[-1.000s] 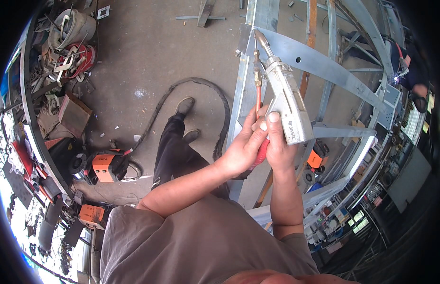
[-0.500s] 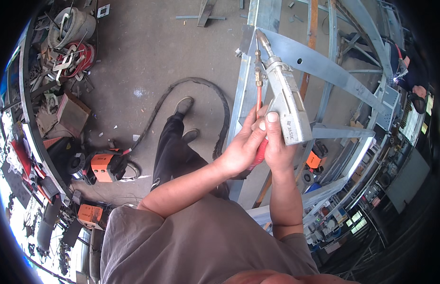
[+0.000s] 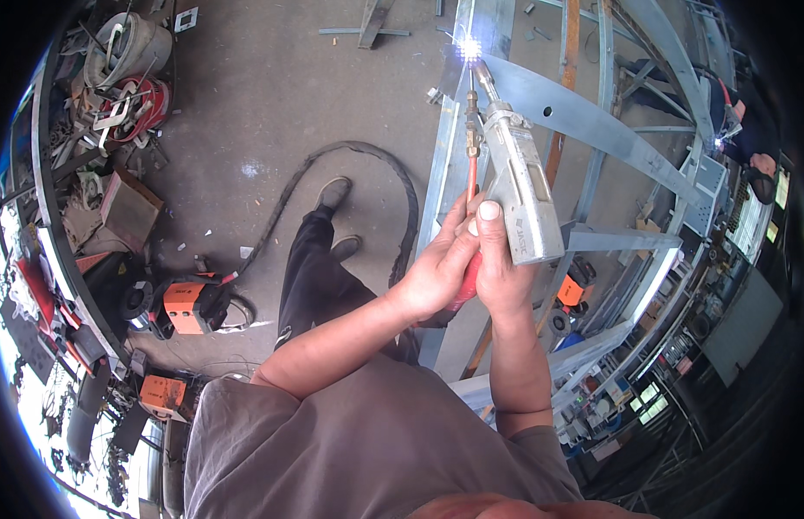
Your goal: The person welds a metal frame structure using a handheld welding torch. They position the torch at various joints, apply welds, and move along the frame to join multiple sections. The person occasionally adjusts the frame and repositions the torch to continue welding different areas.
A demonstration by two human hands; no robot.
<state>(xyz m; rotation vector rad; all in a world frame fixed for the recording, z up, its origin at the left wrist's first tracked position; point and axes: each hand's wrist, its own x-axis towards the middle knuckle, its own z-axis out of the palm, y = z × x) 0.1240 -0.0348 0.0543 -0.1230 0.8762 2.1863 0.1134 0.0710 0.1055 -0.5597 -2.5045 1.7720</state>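
Both my hands are closed round one welding gun (image 3: 521, 186), a grey metal body with a red grip and a thin brass-fitted tube along its left side. My right hand (image 3: 504, 268) wraps the grip, its thumb lying up against the body. From the left, my left hand (image 3: 441, 266) closes round the same grip, its fingers partly hidden behind the tube. The gun's nozzle points up and away to a bright white-blue arc (image 3: 469, 49) at a joint of the galvanized steel frame (image 3: 584, 104). Glare hides the joint itself.
A thick black cable (image 3: 354, 145) loops across the floor beside my legs (image 3: 311, 277). Orange welding machines (image 3: 186, 304) stand at left. A bucket (image 3: 129, 52) and scrap lie farther left. At far right another person (image 3: 757, 156) works near a second small arc.
A bright arc has lit at the nozzle tip, where there was none before. My hands and the welding gun have shifted very slightly to the left.
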